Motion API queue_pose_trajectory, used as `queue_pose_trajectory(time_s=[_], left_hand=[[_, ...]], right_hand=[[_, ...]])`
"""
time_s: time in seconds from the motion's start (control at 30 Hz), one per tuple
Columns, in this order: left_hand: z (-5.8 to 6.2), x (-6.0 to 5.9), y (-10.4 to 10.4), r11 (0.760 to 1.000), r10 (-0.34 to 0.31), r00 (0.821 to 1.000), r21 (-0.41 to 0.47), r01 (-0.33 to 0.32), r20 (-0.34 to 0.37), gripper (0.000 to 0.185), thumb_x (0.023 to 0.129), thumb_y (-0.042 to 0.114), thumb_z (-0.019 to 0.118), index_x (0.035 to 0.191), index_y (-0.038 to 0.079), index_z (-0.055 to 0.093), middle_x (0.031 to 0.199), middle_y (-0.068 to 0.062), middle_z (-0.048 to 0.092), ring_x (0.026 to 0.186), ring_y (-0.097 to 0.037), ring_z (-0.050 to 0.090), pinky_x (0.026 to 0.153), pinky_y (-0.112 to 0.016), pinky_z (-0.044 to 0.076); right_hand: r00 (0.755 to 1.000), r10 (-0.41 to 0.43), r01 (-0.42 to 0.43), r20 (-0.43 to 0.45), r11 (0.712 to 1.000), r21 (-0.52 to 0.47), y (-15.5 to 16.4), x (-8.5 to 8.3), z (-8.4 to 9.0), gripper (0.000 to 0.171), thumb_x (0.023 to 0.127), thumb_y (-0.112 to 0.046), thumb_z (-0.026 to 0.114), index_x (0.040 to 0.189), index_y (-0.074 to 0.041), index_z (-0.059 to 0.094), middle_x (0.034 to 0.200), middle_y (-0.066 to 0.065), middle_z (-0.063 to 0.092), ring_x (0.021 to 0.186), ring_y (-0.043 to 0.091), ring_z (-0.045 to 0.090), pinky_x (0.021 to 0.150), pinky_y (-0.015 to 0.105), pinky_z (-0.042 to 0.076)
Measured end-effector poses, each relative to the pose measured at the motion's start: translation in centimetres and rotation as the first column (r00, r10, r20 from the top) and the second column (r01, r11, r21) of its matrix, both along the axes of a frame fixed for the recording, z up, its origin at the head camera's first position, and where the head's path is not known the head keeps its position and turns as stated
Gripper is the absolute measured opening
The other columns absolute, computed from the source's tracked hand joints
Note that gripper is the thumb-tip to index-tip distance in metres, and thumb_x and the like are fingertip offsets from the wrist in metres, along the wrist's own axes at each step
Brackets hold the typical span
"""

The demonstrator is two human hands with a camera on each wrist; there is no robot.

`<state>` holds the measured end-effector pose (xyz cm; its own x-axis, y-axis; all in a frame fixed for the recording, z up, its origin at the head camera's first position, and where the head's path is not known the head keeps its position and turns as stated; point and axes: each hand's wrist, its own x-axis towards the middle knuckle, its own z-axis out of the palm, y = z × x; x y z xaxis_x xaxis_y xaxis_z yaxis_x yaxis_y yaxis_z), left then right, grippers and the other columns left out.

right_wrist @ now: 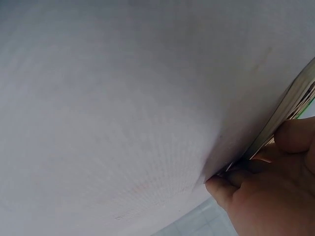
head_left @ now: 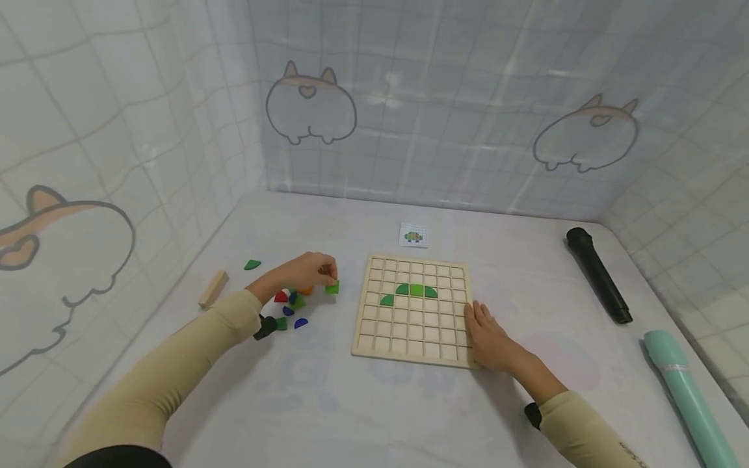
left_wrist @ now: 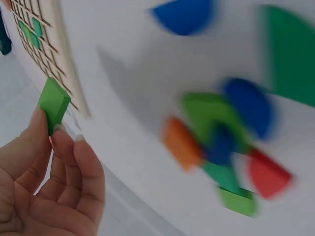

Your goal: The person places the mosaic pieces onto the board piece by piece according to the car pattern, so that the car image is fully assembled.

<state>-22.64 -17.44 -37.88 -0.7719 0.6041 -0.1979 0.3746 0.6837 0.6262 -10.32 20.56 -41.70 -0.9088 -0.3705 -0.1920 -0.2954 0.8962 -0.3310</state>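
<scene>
My left hand (head_left: 313,268) pinches a light green square tile (left_wrist: 53,102) between thumb and fingertips, above the table and left of the board. The wooden grid board (head_left: 391,355) lies flat in the middle. In its upper rows sit a light green square (head_left: 417,290) and dark green quarter-round pieces (head_left: 387,299). My right hand (head_left: 490,338) rests against the board's right edge with its fingers extended. Below the left wrist lies a loose cluster of pieces, among them a red piece (left_wrist: 269,173), an orange piece (left_wrist: 182,143) and blue half-rounds (left_wrist: 248,105).
A small pattern card (head_left: 413,235) lies behind the board. At the left are a wooden block (head_left: 213,290) and a lone green piece (head_left: 252,264). A black microphone-shaped object (head_left: 599,275) and a mint-green tube (head_left: 690,396) lie at the right.
</scene>
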Motion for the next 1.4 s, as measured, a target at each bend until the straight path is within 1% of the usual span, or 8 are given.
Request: queue_pose_trajectory(time_s=[0.23,0.37,0.47,0.63,0.77,0.97,1.2,1.4], left_hand=[[0.3,-1.2,5.6,0.994,-0.111,0.994,0.005,0.111,-0.013,0.005,0.092,0.008,0.063,0.088,0.005,0.062,0.076,-0.002,0.059,0.065,-0.014,0.05,0.06,-0.026,0.043],[0.1,-1.7,8.5,0.987,-0.158,0.987,0.007,0.158,-0.019,0.005,0.091,0.006,0.063,0.088,0.003,0.062,0.076,-0.002,0.058,0.065,-0.012,0.05,0.06,-0.024,0.043],[-0.3,-1.8,10.2,0.984,-0.18,0.984,0.004,0.18,-0.013,0.005,0.091,0.006,0.063,0.088,0.003,0.062,0.076,-0.001,0.058,0.065,-0.011,0.05,0.061,-0.023,0.042],[-0.9,-1.5,12.1,0.978,-0.211,0.977,0.006,0.211,0.009,0.007,0.09,0.003,0.063,0.084,0.005,0.06,0.074,-0.001,0.057,0.064,-0.011,0.05,0.06,-0.022,0.043],[-1.3,-1.1,13.1,0.976,-0.217,0.976,-0.002,0.217,0.006,0.008,0.09,0.003,0.063,0.083,0.005,0.061,0.074,-0.001,0.058,0.064,-0.011,0.052,0.061,-0.022,0.045],[-1.9,-1.0,13.8,0.983,-0.178,0.984,-0.061,0.176,-0.033,0.005,0.09,0.007,0.065,0.086,0.005,0.062,0.078,0.001,0.058,0.07,-0.01,0.051,0.064,-0.022,0.044],[-1.5,-0.6,13.8,0.983,-0.161,0.984,-0.101,0.154,-0.071,0.005,0.088,0.005,0.068,0.085,0.005,0.063,0.08,0.001,0.059,0.074,-0.011,0.052,0.067,-0.023,0.044],[-1.5,-0.5,13.6,0.985,-0.162,0.984,-0.077,0.157,-0.074,0.013,0.085,0.004,0.07,0.078,0.009,0.062,0.081,0.0,0.061,0.075,-0.012,0.055,0.067,-0.024,0.046]], right_hand=[[1.0,0.017,-0.017,-0.011,1.0,0.011,0.1,0.0,-0.3,0.05,0.097,0.003,0.031,0.141,0.02,0.013,0.145,0.041,0.008,0.134,0.052,0.006,0.105,0.06,0.015],[0.999,0.026,-0.026,-0.027,1.0,0.017,0.2,-0.1,-0.3,0.051,0.096,0.005,0.032,0.14,0.02,0.013,0.144,0.041,0.009,0.134,0.053,0.007,0.105,0.06,0.016],[0.999,0.028,-0.027,-0.035,0.999,0.019,0.2,-0.1,-0.2,0.051,0.097,0.003,0.032,0.14,0.02,0.014,0.144,0.041,0.009,0.134,0.053,0.008,0.105,0.06,0.017],[0.999,0.03,-0.029,-0.04,0.999,0.026,0.2,-0.2,-0.2,0.051,0.096,0.003,0.033,0.14,0.02,0.014,0.144,0.041,0.01,0.134,0.053,0.008,0.105,0.06,0.017],[0.999,0.021,-0.02,-0.027,0.999,0.028,0.2,-0.2,-0.2,0.05,0.097,0.003,0.032,0.141,0.019,0.014,0.145,0.04,0.009,0.134,0.052,0.007,0.105,0.06,0.016],[1.0,0.01,-0.01,-0.01,0.999,0.036,0.1,-0.3,-0.1,0.05,0.098,0.001,0.031,0.141,0.019,0.014,0.145,0.04,0.009,0.135,0.051,0.007,0.105,0.059,0.016],[1.0,0.017,-0.016,-0.025,0.999,0.028,0.1,-0.2,-0.1,0.048,0.099,0.0,0.03,0.141,0.019,0.014,0.145,0.04,0.009,0.134,0.052,0.007,0.105,0.06,0.016],[0.999,0.023,-0.022,-0.035,0.999,0.025,0.0,0.0,0.0,0.048,0.1,-0.001,0.03,0.141,0.02,0.014,0.144,0.041,0.009,0.134,0.053,0.007,0.104,0.06,0.017]])
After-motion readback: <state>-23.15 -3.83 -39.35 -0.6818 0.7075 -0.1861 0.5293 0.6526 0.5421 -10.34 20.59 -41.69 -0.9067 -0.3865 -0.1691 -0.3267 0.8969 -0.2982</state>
